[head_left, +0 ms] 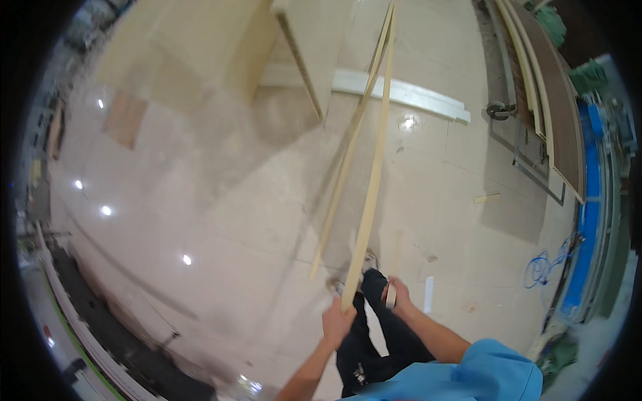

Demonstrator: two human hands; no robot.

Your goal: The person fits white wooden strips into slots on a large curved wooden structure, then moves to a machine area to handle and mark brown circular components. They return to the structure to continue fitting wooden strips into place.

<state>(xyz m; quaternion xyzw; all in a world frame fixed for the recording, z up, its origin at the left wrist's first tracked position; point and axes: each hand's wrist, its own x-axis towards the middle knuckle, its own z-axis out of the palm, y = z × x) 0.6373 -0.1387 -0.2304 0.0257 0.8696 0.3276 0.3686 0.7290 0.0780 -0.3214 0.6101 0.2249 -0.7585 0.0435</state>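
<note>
My left hand (338,323) is closed around the near end of a long, narrow wooden strip (376,174). The strip runs forward from my hand, and its far part narrows toward the top of the view. Left of it, a second long wooden strip (336,195) slants close by; the two cross or meet near their far ends. In my right hand (400,298), the fingers are wrapped around a pale, flat, narrow piece (391,296) beside my right leg. Its upper part is blurred, so I cannot tell its full length or kind.
A large pale panel (194,40) and an upright board edge (301,63) stand ahead on the left. White planks (401,93) lie across the tiled floor beyond. At right, brown boards (558,100) lean by a metal frame (538,175), near a coiled blue cord (542,269).
</note>
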